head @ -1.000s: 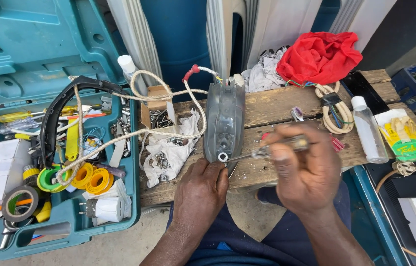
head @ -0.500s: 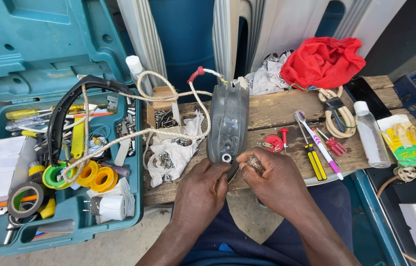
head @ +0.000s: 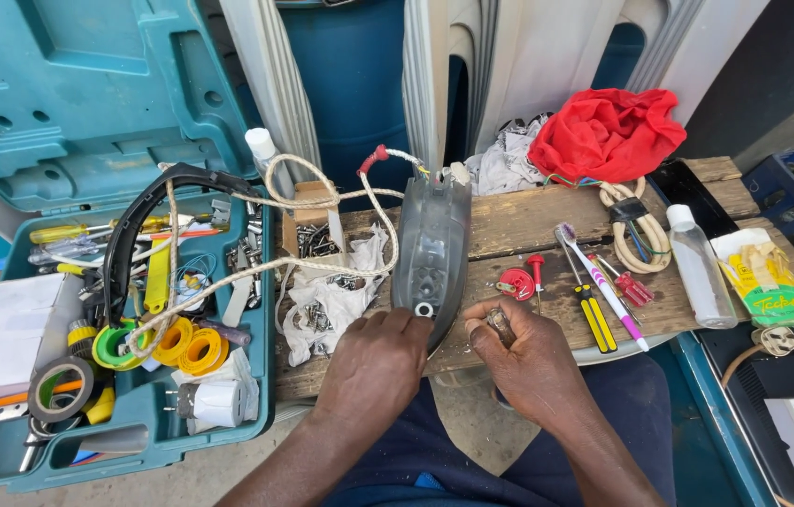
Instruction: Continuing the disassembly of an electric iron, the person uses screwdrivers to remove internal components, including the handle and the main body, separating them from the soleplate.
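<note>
Hands come first, low in the head view. The left hand [head: 380, 361] rests with curled fingers on the near end of a dark grey iron body [head: 431, 253], its grip closed loosely against the rim rather than wrapped round it. The right hand [head: 526, 355] sits just beside that same end, fingers pinched shut on a small shiny part [head: 500, 326]; what the part is cannot be told.

The iron body lies lengthwise on the wooden surface [head: 509, 225], narrow end toward the person, and a braided cord [head: 270, 268] runs from its far end in loops over to the left. Right of the iron lie a red knob [head: 515, 284], a yellow-and-black screwdriver [head: 592, 314], a toothbrush [head: 603, 286] and a small red screwdriver [head: 632, 286]. Left of it sits a crumpled white rag [head: 326, 305].

Farther right stand a clear bottle [head: 697, 268] and a yellow packet [head: 768, 279]. To the left an open teal toolbox [head: 87, 122] holds tape rolls [head: 185, 345], tools and a black hose [head: 134, 235]. At the far edge of the surface lies a red cloth [head: 608, 131].
</note>
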